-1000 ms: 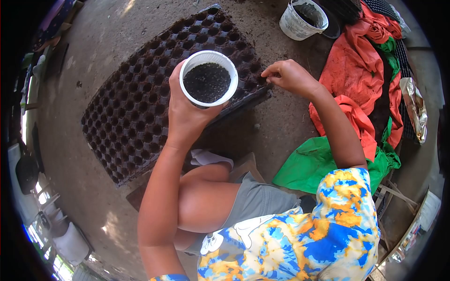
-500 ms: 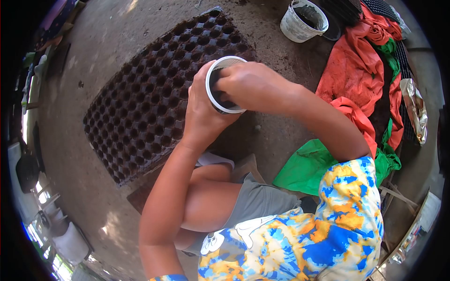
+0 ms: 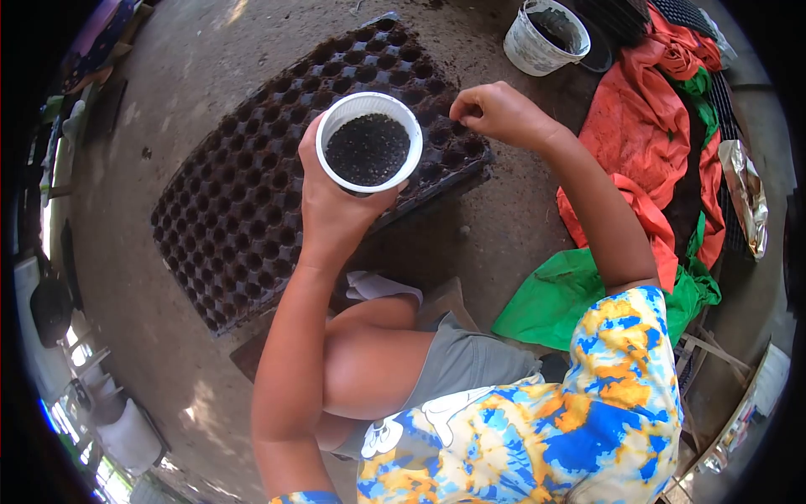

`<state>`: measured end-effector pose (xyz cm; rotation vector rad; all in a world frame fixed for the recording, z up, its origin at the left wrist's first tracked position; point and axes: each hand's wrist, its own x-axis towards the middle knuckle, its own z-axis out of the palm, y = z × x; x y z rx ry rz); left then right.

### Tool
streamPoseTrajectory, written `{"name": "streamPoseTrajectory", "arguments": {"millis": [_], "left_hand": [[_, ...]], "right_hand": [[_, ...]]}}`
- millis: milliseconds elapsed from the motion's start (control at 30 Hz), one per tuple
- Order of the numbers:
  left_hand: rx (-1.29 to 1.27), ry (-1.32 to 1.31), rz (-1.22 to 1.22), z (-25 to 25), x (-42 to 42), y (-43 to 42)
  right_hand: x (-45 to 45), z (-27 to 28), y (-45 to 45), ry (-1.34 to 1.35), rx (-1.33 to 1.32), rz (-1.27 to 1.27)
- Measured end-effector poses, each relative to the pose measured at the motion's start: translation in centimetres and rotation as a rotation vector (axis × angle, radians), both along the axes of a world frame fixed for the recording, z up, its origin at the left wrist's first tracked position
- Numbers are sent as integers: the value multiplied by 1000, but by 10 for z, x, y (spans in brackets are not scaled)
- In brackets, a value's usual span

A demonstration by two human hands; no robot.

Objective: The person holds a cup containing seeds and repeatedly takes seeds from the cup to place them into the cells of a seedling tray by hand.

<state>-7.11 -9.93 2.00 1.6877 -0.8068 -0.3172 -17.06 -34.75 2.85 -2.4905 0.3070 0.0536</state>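
My left hand is wrapped round a white plastic cup, tilted so that its inside faces me. Small dark grains, which look like seeds, lie in the cup. To the right of it, my right hand is closed in a pinch above the right end of the seedling tray; whatever its fingertips hold is too small to make out. Below both hands lies the black seedling tray, with rows of round cells and brown soil on it. The cup and my left hand hide part of the tray.
A dirty white bucket stands at the back right. Red sheeting and a green sheet are crumpled along the right side. A crumpled foil packet lies farther right. My bent knee is close to the tray's near edge.
My right hand has come out of the cup and moved right, over the tray's right end. My left hand has shifted the cup slightly left, and its contents now show.
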Motion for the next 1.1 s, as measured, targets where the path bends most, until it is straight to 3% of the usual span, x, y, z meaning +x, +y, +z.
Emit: {"name": "streamPoseTrajectory", "arguments": {"millis": [67, 167, 267, 367, 467, 633, 700, 900, 1100], "left_hand": [[-2, -32, -14, -1, -1, -1], [6, -68, -38, -3, -3, -3], [31, -122, -75, -6, -9, -11], [95, -224, -82, 7, -16, -17], [95, -163, -57, 7, -16, -16], [66, -98, -50, 5, -11, -12], [59, 1, -60, 8, -12, -12], [14, -115, -38, -3, -4, -6], [-12, -12, -8, 0, -2, -4]], "right_hand": [[-3, -10, -3, -21, 5, -23], [4, 37, 18, -233, 140, -44], [16, 57, 52, -275, 93, 244], [28, 50, 81, -220, -188, 436], [42, 33, 83, -115, -244, 483], [37, 57, 67, -277, 50, 290], [34, 60, 61, -245, 157, 251], [13, 47, 18, -110, 315, 80], [-1, -10, -6, 189, 91, -45]]}}
